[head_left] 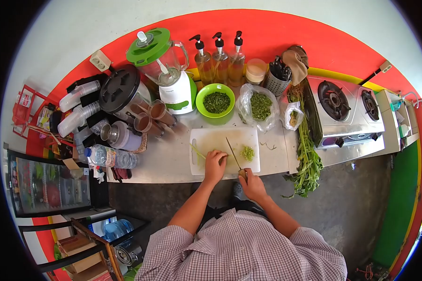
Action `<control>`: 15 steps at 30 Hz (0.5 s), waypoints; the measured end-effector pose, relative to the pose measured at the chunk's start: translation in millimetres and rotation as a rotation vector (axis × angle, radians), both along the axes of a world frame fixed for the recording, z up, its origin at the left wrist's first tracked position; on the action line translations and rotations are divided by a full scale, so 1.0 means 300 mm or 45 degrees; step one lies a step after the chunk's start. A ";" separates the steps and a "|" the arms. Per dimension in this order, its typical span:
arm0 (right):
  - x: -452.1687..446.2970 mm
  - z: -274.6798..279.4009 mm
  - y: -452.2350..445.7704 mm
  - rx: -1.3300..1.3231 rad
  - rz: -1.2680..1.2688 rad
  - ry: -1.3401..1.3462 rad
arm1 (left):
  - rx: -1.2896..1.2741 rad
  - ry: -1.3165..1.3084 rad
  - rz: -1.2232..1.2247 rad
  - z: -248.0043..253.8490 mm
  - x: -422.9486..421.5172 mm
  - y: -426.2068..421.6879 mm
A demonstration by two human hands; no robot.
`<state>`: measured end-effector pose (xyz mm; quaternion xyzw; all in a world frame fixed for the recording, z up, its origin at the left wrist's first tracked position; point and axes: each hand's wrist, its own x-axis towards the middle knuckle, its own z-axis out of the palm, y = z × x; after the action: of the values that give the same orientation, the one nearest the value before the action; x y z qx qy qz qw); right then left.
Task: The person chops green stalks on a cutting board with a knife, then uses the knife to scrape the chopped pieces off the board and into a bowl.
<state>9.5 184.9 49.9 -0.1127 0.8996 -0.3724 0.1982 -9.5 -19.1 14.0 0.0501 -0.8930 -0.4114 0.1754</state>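
gripping knife (233, 152) by handle in r hand (253, 186), blade angled away over white cutting board (200, 136); curling l hand (215, 165) onto green stalk (198, 151) on board's l side, w/ contact partly hidden. could nick l fingers on any leftward slip, given v. small gap to blade. might also roll stalk under loose hold, or scatter chopped bits (247, 153) w/ wide r swing. little room nearside, w/ board close to front edge of tabletop (173, 164). more open room l of board; tighter behind, w/ green bowl (215, 117) & plastic bag (243, 105) near, and leafy bunch (308, 159) overhanging edge to r.
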 end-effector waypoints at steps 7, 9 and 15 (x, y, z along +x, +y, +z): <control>0.036 0.019 0.017 0.043 -0.235 0.010 | -0.018 0.036 -0.003 -0.007 0.008 -0.008; 0.041 0.011 0.009 0.010 -0.145 0.020 | -0.077 0.036 -0.003 -0.012 0.008 -0.009; 0.060 -0.010 0.002 0.015 -0.162 0.028 | -0.055 0.060 -0.031 0.010 0.012 -0.011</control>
<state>27.5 185.6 46.9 -0.0581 0.9092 -0.3778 0.1650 -5.8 -22.4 17.0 0.0258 -0.8980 -0.3950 0.1922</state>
